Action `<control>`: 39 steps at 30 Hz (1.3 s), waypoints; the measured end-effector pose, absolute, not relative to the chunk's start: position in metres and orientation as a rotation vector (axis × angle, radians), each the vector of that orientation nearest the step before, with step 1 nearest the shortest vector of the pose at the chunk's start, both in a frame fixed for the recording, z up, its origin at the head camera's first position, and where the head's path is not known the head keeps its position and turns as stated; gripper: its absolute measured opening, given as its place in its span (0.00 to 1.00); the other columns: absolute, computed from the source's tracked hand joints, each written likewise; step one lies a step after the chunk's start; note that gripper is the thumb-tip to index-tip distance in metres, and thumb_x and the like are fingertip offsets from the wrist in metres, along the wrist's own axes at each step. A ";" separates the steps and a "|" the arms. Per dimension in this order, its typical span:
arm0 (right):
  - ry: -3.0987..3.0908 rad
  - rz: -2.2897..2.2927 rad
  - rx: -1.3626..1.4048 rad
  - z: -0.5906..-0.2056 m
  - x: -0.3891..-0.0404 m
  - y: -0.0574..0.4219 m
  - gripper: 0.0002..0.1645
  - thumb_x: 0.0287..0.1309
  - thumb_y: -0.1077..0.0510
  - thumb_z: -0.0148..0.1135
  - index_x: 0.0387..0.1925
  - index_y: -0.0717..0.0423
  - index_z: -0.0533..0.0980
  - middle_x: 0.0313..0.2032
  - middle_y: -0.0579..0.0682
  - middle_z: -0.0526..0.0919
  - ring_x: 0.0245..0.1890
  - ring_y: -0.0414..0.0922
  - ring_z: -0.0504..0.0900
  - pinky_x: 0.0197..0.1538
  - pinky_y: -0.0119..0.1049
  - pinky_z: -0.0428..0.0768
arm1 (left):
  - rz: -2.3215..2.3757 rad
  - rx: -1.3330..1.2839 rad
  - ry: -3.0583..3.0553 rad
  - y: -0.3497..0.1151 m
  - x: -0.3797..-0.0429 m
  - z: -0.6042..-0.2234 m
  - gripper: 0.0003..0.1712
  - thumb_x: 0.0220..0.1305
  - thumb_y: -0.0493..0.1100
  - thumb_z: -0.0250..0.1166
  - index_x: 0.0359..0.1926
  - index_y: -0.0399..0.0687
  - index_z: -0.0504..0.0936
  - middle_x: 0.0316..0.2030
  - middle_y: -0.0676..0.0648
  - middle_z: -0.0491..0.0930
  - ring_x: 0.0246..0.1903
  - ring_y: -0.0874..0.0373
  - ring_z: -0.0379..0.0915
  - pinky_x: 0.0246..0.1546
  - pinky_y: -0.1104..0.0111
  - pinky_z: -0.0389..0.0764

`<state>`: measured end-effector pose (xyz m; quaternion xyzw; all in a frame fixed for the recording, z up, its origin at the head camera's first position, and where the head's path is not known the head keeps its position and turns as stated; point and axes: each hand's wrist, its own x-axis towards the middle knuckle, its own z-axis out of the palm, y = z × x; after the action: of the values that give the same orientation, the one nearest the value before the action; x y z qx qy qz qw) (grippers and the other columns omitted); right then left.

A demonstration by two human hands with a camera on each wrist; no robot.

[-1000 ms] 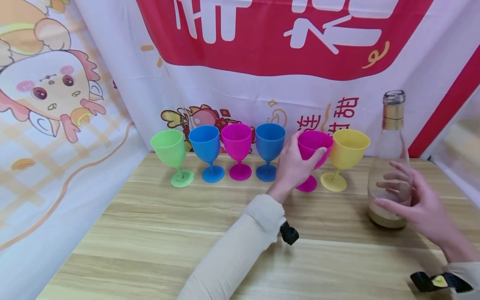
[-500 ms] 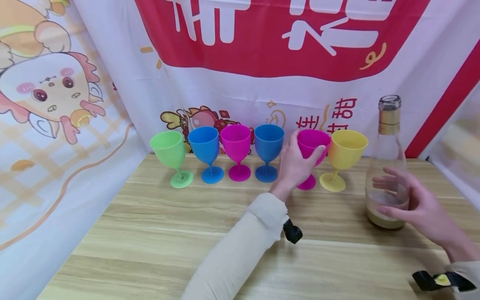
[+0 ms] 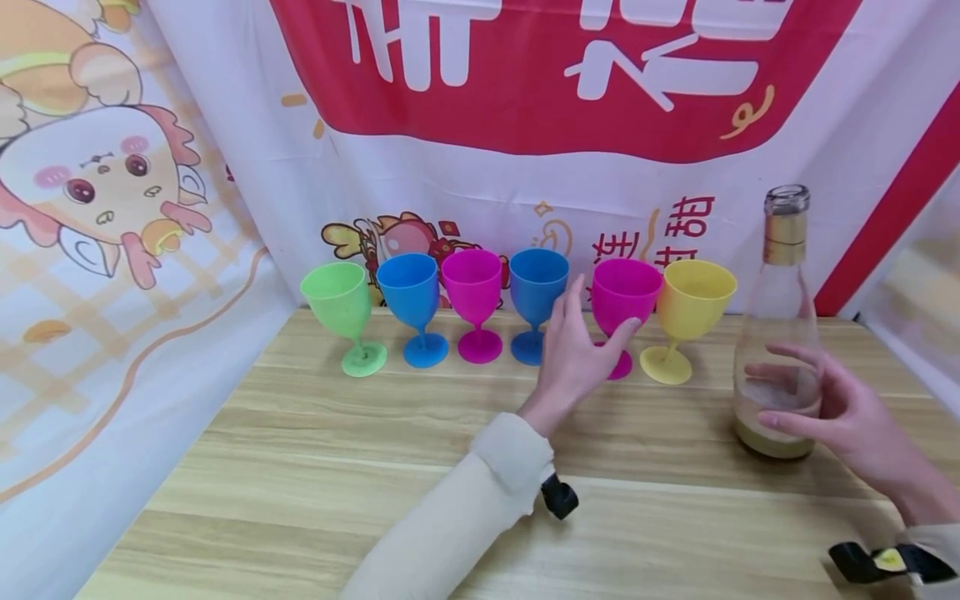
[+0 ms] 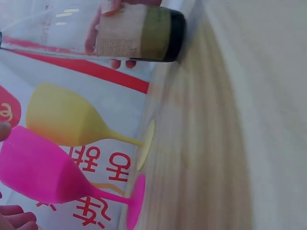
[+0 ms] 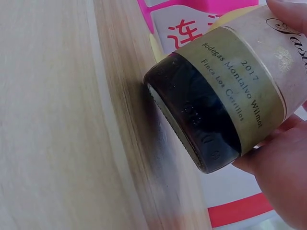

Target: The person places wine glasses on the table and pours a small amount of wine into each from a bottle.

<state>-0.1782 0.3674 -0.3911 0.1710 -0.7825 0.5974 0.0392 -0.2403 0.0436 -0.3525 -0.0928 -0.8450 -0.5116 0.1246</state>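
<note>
My left hand (image 3: 577,348) is beside the right-hand pink goblet (image 3: 626,287), thumb in front of its bowl and fingers spread toward the blue goblet (image 3: 539,282). In the left wrist view a gap separates the fingers (image 4: 19,218) from the pink goblet (image 4: 41,167), which stands upright on its foot. My right hand (image 3: 862,417) grips a clear glass wine bottle (image 3: 780,333) around its lower body. The right wrist view shows the bottle's label (image 5: 240,81) and its dark base, a little above the table with a shadow beneath.
A yellow goblet (image 3: 696,296) stands between the pink goblet and the bottle. To the left, a green goblet (image 3: 341,296), a second blue goblet (image 3: 410,287) and another pink goblet (image 3: 474,287) continue the row. A printed cloth (image 3: 480,179) hangs behind the wooden table (image 3: 315,467).
My left hand has let go of the right-hand pink goblet and drawn back left and toward me. The bottle in my right hand has shifted slightly.
</note>
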 end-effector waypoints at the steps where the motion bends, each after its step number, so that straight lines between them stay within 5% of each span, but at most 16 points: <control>1: -2.367 1.880 0.553 -0.392 -0.178 0.368 0.49 0.59 0.83 0.63 0.78 0.58 0.60 0.61 0.38 0.87 0.56 0.32 0.88 0.50 0.22 0.86 | -1.475 -0.277 -2.451 0.041 -0.237 -0.353 0.51 0.67 0.65 0.69 0.83 0.61 0.56 0.78 0.50 0.65 0.75 0.50 0.67 0.64 0.49 0.84; 11: -2.347 1.894 0.559 -0.397 -0.174 0.373 0.47 0.60 0.83 0.62 0.76 0.55 0.65 0.62 0.37 0.86 0.55 0.32 0.88 0.49 0.24 0.87 | -1.445 -0.245 -2.179 0.008 -0.220 -0.356 0.42 0.65 0.54 0.74 0.74 0.47 0.69 0.68 0.44 0.75 0.67 0.48 0.75 0.64 0.51 0.84; 21: -2.641 1.375 0.366 -0.392 -0.172 0.366 0.47 0.61 0.65 0.75 0.77 0.47 0.65 0.58 0.23 0.81 0.55 0.19 0.79 0.50 0.12 0.76 | -1.434 -0.110 -2.167 -0.006 -0.231 -0.362 0.49 0.62 0.54 0.76 0.78 0.47 0.64 0.74 0.43 0.71 0.72 0.43 0.72 0.69 0.44 0.78; 39: -2.653 1.324 0.365 -0.388 -0.177 0.362 0.47 0.60 0.64 0.77 0.77 0.47 0.66 0.59 0.24 0.81 0.58 0.19 0.75 0.49 0.12 0.71 | -1.481 0.006 -2.210 -0.001 -0.254 -0.360 0.56 0.62 0.55 0.77 0.83 0.48 0.57 0.76 0.43 0.69 0.72 0.43 0.71 0.69 0.44 0.79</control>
<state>-0.1767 0.3620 -0.3880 0.1217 -0.8854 0.4420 0.0768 -0.2540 -0.0014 -0.3603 0.0020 -0.8068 -0.5405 0.2384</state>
